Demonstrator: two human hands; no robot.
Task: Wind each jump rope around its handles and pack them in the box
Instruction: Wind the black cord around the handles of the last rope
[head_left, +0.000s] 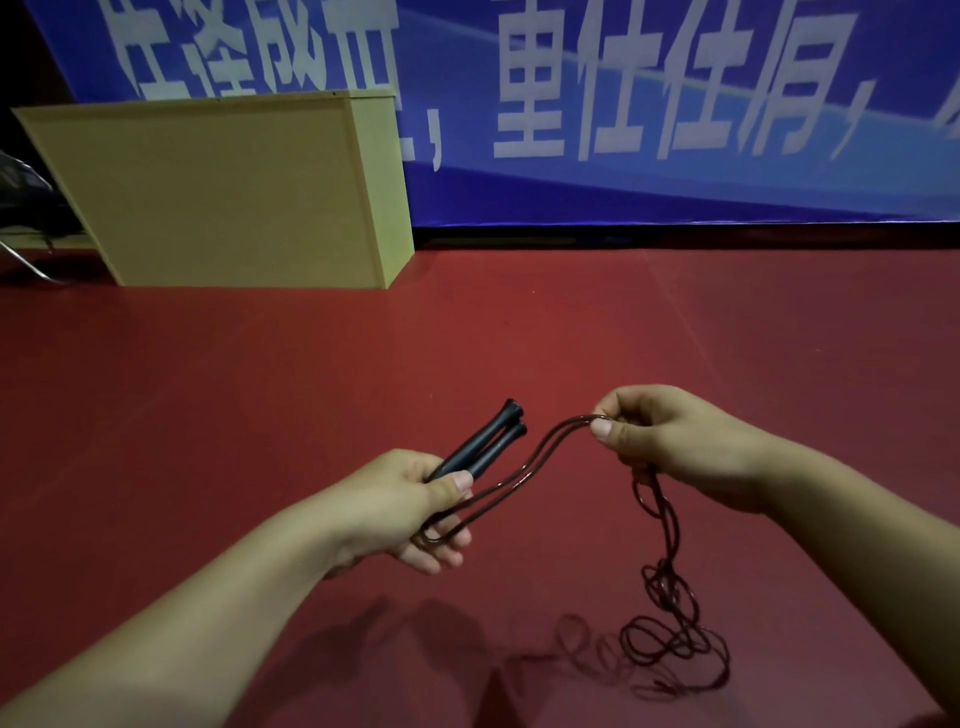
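My left hand (410, 506) grips two black jump-rope handles (485, 441) side by side, their ends pointing up and away from me. A thin dark-red rope (524, 467) runs doubled from below that hand up to my right hand (670, 441), which pinches it between thumb and fingers. From the right hand the rope hangs down and lies in loose tangled loops (670, 639) on the red floor. A light wooden box (218, 192) stands at the far left, well away from both hands.
The red floor (571, 322) stretches between me and a blue banner (675, 114) with large white characters along the back. A metal chair leg (26, 265) shows at the left edge beside the box.
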